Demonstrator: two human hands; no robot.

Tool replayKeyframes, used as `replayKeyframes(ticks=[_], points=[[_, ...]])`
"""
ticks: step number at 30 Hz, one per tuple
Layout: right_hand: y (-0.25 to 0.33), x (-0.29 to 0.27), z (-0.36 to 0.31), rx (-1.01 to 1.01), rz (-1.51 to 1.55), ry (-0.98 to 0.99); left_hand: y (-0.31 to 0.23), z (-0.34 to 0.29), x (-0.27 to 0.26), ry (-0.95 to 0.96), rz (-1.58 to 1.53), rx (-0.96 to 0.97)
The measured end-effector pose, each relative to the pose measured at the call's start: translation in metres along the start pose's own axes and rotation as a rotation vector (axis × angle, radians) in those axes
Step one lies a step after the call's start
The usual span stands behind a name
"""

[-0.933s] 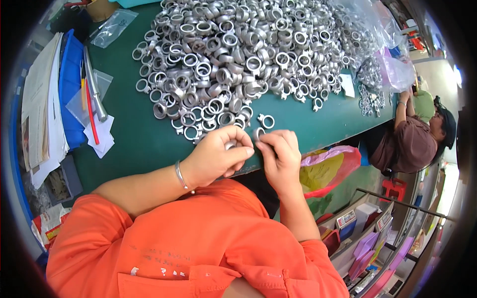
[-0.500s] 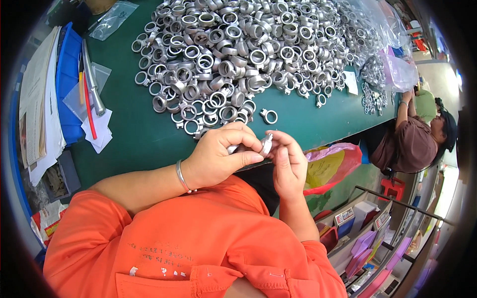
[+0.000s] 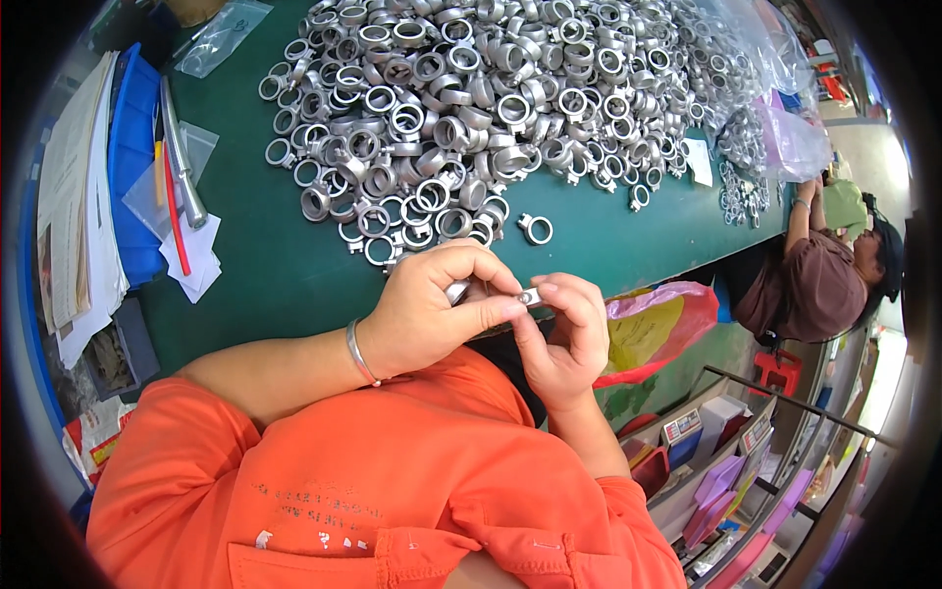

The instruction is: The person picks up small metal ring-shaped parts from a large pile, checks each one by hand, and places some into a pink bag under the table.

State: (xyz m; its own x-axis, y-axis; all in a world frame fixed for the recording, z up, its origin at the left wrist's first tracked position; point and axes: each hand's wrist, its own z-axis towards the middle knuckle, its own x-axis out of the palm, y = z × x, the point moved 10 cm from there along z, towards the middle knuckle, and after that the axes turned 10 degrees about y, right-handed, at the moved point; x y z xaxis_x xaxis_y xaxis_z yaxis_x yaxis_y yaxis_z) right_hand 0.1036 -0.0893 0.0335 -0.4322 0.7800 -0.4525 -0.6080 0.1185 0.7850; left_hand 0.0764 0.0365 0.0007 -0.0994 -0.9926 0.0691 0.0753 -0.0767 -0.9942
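With your left hand point(image 3: 446, 299), pinch the small metal part point(image 3: 531, 296) firmly so it can't twist; it sits between your hands, short of the pile of rings point(image 3: 461, 108) on the worktop point(image 3: 235, 294). Let your right hand point(image 3: 564, 339) work lightly: its fingers touch the part's other side, though whether they pinch it I cannot tell. Mind the curved metal piece point(image 3: 457, 291) tucked in your left palm

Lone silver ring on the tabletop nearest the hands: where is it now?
Head view, just right of centre: the lone silver ring lies on the green tabletop, right of the ring pile's near edge, beyond the right hand.
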Motion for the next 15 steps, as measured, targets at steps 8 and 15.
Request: replayKeyframes(ticks=[8, 15], points=[[0.024, -0.01, -0.005, -0.155, 0.004, -0.114, 0.028, -0.002, 0.009, -0.035, -0.458, -0.237], [0.011, -0.019, 0.014, -0.023, -0.128, -0.127, 0.044, -0.006, 0.03, 0.096, -0.825, -0.476]])
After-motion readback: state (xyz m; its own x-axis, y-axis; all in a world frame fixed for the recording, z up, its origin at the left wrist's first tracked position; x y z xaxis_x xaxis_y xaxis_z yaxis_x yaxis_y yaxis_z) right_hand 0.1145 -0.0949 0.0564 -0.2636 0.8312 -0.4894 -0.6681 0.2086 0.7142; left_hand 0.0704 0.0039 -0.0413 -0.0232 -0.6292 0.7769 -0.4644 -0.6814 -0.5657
